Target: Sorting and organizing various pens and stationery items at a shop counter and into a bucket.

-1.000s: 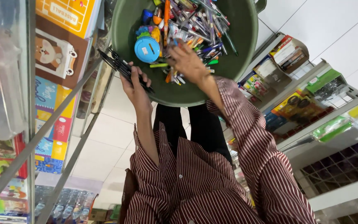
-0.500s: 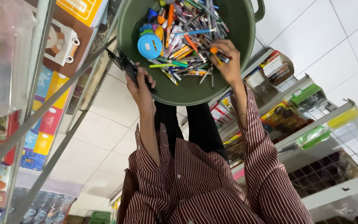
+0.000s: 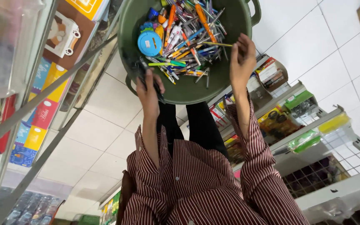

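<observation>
While the left hand (image 3: 148, 89) grips a dark pen against the near rim of the green basin (image 3: 230, 79) — heaped with pens (image 3: 186, 35) — the right hand (image 3: 242, 58) hovers loosely curled, holding nothing, above the white-tiled floor (image 3: 105, 133).

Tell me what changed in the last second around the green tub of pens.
The right hand moved from the middle of the pen pile out to the tub's right edge and now sits lifted above the rim, fingers loosely curled. The left hand stayed at the green tub rim gripping a few dark pens. The tub stayed put.
</observation>
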